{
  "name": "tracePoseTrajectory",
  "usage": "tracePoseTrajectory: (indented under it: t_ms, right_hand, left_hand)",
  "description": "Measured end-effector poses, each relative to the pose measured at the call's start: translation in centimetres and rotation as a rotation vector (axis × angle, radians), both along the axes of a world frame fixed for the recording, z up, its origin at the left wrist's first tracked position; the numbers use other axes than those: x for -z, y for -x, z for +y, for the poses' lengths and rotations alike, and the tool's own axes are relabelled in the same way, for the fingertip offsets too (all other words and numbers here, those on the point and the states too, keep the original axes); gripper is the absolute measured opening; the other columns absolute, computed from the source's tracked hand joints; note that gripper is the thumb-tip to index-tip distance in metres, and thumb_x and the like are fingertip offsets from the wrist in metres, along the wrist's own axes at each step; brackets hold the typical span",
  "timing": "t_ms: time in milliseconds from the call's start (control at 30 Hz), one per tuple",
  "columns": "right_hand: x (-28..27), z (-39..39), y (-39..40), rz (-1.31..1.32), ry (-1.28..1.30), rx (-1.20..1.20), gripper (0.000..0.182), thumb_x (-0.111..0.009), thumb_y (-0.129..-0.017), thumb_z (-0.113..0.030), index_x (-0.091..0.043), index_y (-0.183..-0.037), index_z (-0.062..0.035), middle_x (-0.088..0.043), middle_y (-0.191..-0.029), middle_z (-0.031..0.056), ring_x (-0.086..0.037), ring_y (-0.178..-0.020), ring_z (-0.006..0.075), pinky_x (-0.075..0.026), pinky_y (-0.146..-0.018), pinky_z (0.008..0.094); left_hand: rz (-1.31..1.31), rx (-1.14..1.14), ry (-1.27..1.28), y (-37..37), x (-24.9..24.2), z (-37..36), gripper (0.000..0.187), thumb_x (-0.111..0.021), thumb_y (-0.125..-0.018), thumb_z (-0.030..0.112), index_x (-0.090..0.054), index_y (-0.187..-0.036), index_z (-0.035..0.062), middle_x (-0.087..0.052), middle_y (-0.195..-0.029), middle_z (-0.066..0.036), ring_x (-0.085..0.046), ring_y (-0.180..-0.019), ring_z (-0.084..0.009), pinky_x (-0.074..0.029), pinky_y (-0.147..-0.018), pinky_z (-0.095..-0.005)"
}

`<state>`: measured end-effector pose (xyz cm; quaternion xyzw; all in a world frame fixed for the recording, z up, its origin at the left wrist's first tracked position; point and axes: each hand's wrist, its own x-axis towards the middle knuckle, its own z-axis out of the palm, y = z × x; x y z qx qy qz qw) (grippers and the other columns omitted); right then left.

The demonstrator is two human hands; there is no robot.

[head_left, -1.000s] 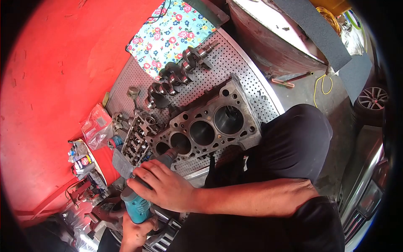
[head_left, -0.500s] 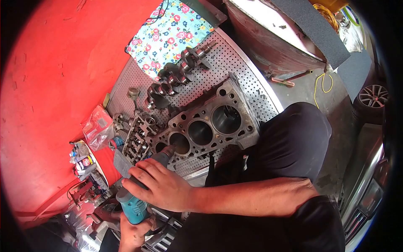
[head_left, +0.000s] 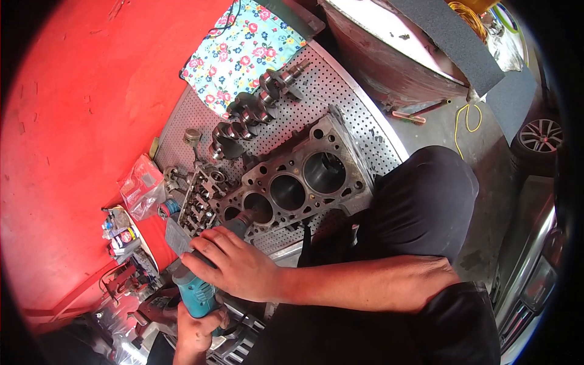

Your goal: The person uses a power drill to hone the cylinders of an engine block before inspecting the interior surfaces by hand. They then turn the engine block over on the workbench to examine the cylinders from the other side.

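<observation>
R grip [head_left: 242, 271] atop pwr tool [head_left: 198, 297], nose [head_left: 236, 226] by bore [head_left: 261, 207] edge

Teal power tool [head_left: 198, 296] slightly forward, nose [head_left: 237, 225] farther over cylinder bore [head_left: 261, 210] — view slightly shifted

Pwr tool [head_left: 198, 295] partly hid by upper grip [head_left: 240, 269], floral cloth [head_left: 246, 52] cut @ top, yellow label [head_left: 126, 236] illeg.

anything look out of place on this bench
Perhaps the floral cloth at the far end of the perforated metal table: bright patterned fabric looks odd near a bare crankshaft and engine block.
</observation>
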<state>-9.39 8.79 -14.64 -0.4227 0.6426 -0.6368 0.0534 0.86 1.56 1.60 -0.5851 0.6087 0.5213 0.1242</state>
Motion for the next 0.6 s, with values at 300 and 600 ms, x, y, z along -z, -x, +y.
tracePoseTrajectory:
  t_ms: [300,600]
  right_hand:
    - [0.35,-0.12,0.29,0.036,-0.038,-0.026,0.053,-0.057,-0.092,-0.021,-0.049,-0.142,-0.0044,-0.056,-0.132,0.0194,-0.055,-0.123,0.0372,-0.042,-0.113,0.0501]
    - [0.33,-0.32,0.46,0.001,-0.011,-0.026,0.053,-0.060,-0.087,-0.018,-0.053,-0.139,-0.0064,-0.056,-0.132,0.0187,-0.056,-0.122,0.0387,-0.045,-0.110,0.0522]
  left_hand:
    - [0.014,-0.020,-0.017,0.14,0.63,-0.25,0.027,-0.064,-0.075,-0.005,-0.062,-0.102,-0.0069,-0.063,-0.075,-0.010,-0.060,-0.059,-0.0200,-0.050,-0.056,-0.0334]
    - [0.016,-0.025,-0.001,0.43,0.61,-0.19,0.026,-0.063,-0.075,-0.005,-0.062,-0.101,-0.0066,-0.063,-0.075,-0.011,-0.060,-0.059,-0.0199,-0.049,-0.057,-0.0337]
